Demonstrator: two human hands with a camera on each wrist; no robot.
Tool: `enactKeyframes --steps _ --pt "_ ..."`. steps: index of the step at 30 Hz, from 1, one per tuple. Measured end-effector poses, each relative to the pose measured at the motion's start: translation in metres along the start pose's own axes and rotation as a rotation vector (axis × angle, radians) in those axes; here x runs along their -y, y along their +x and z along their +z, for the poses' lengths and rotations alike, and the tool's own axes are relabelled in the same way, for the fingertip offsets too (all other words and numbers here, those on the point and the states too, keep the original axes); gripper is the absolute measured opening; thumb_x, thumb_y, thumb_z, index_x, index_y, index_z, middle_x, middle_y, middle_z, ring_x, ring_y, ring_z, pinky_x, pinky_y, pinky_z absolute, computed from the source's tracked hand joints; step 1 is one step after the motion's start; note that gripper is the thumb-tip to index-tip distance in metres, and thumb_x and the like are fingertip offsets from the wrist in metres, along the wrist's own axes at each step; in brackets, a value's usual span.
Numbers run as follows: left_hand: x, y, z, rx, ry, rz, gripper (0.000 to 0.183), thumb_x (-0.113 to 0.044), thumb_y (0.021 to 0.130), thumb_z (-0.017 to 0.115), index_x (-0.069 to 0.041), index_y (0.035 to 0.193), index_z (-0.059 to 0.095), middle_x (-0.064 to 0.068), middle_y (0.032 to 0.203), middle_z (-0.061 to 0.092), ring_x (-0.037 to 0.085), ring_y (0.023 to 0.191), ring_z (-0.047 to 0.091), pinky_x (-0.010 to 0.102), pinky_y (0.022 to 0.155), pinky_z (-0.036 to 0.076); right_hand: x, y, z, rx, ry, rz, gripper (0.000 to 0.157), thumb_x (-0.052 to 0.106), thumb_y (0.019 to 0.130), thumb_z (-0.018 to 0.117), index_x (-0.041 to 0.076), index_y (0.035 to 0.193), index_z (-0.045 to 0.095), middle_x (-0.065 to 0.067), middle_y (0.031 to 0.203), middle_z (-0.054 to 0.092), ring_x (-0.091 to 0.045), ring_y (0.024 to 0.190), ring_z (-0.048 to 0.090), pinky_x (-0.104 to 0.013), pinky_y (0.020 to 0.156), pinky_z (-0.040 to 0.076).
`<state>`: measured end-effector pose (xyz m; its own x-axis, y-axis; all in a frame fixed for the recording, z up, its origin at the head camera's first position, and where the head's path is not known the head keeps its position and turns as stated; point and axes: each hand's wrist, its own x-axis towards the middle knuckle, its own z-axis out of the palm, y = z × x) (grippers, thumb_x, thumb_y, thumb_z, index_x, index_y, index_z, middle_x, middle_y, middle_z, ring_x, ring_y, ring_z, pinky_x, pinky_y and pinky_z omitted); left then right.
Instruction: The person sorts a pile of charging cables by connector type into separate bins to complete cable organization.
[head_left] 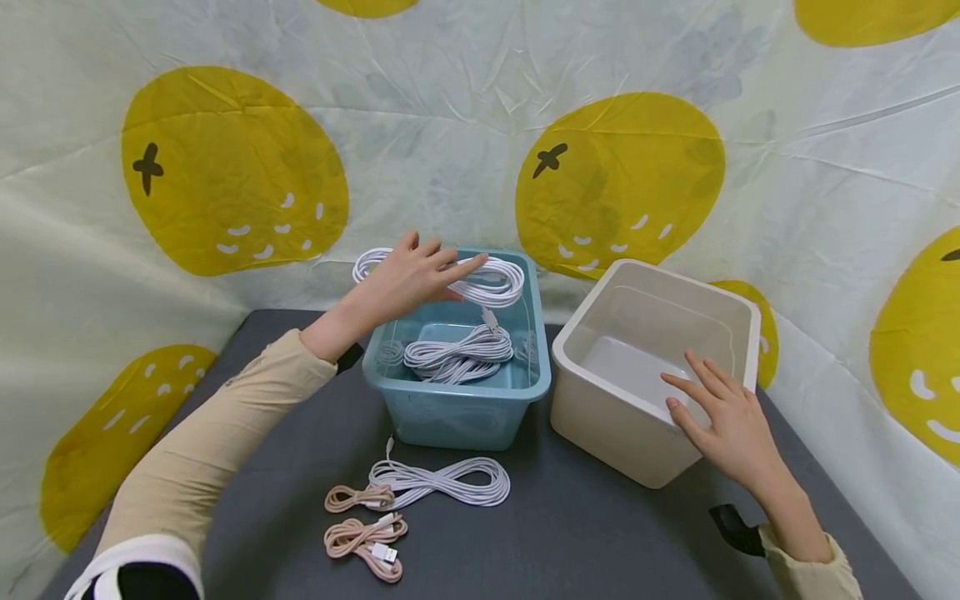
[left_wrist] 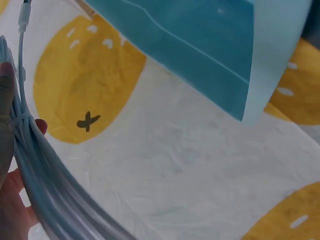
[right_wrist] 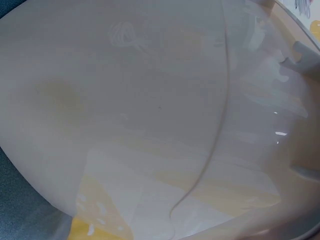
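Observation:
Over the back of a blue plastic bin [head_left: 457,421], my left hand [head_left: 405,279] grips a bundled white cable [head_left: 498,285] whose loops stick out on both sides. The left wrist view shows thumb and fingertips on either side of this cable [left_wrist: 60,185], a thin tie around its strands. Another coiled white cable [head_left: 459,357] lies inside the blue bin. My right hand [head_left: 727,425], fingers spread and holding nothing, is at the near right rim of a beige bin [head_left: 618,433]; whether it touches the rim I cannot tell. Beige plastic wall [right_wrist: 125,100] fills most of the right wrist view.
In front of the blue bin, a white cable coil [head_left: 450,483] lies on the dark table [head_left: 555,533]. Left of it are two pinkish-tan cable bundles, one [head_left: 352,498] behind the other [head_left: 360,542]. A fruit-patterned cloth [head_left: 427,167] hangs behind the bins.

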<state>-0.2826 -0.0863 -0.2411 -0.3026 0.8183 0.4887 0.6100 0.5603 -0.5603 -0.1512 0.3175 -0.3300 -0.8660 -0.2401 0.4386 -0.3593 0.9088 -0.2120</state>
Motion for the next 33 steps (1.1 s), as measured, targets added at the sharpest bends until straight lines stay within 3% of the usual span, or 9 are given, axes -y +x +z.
enactKeyframes --steps 8,17,25,33 --pt "0.007 0.018 0.015 0.062 0.003 -0.039 0.056 -0.047 0.084 0.05 -0.026 0.135 0.039 0.003 0.09 0.053 0.021 0.075 0.042 0.037 0.069 0.026 0.0 -0.001 0.001 -0.002 -0.007 0.005 0.035 0.029 0.088 0.05 0.013 0.118 0.057 -0.014 0.143 0.032 -0.035 0.131 0.027 -0.06 0.084 0.023" --pt "0.005 0.035 0.03 0.085 -0.046 -0.018 0.055 -0.043 0.083 0.053 -0.028 0.134 0.04 0.003 0.085 0.051 0.022 0.072 0.04 0.038 0.068 0.025 0.0 0.0 0.001 -0.007 0.001 0.003 0.035 0.029 0.088 0.051 0.013 0.119 0.057 -0.014 0.143 0.032 -0.037 0.13 0.028 -0.06 0.085 0.023" --pt "0.005 0.035 0.04 0.148 -0.119 -0.056 0.055 -0.037 0.082 0.055 -0.029 0.134 0.04 0.003 0.089 0.052 0.023 0.077 0.042 0.041 0.072 0.029 0.0 0.0 0.002 -0.008 0.002 0.002 0.035 0.029 0.088 0.05 0.013 0.119 0.057 -0.014 0.143 0.031 -0.037 0.129 0.029 -0.06 0.085 0.023" --pt "0.011 0.03 0.044 0.137 -0.053 -0.057 0.05 -0.033 0.085 0.057 -0.029 0.133 0.042 0.005 0.102 0.052 0.024 0.082 0.041 0.038 0.068 0.026 0.001 0.0 0.002 -0.003 -0.005 0.001 0.036 0.029 0.089 0.05 0.013 0.119 0.057 -0.014 0.143 0.031 -0.036 0.131 0.027 -0.06 0.085 0.023"
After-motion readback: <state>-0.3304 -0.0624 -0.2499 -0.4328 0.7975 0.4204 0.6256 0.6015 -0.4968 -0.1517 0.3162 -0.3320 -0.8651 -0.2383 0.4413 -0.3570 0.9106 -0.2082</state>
